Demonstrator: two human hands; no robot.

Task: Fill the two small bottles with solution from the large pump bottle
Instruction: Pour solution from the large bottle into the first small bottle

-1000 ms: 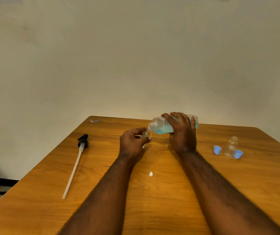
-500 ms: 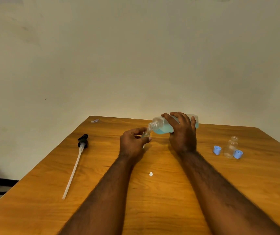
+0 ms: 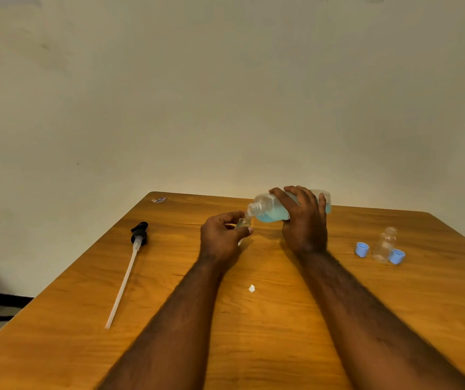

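Note:
My right hand (image 3: 304,220) grips the large clear bottle (image 3: 268,211) of blue solution, tipped almost on its side with its open threaded neck pointing left and down. My left hand (image 3: 221,237) holds a small clear bottle (image 3: 244,222) upright, its mouth right under the large bottle's neck. The second small clear bottle (image 3: 384,244) stands open at the right of the wooden table (image 3: 282,319), with one blue cap (image 3: 362,249) to its left and another blue cap (image 3: 396,256) to its right.
The removed black pump head with its long white tube (image 3: 130,266) lies on the table's left side. A small white scrap (image 3: 251,288) rests between my forearms. A little wrapper (image 3: 158,199) sits at the far left corner. A plain wall stands behind.

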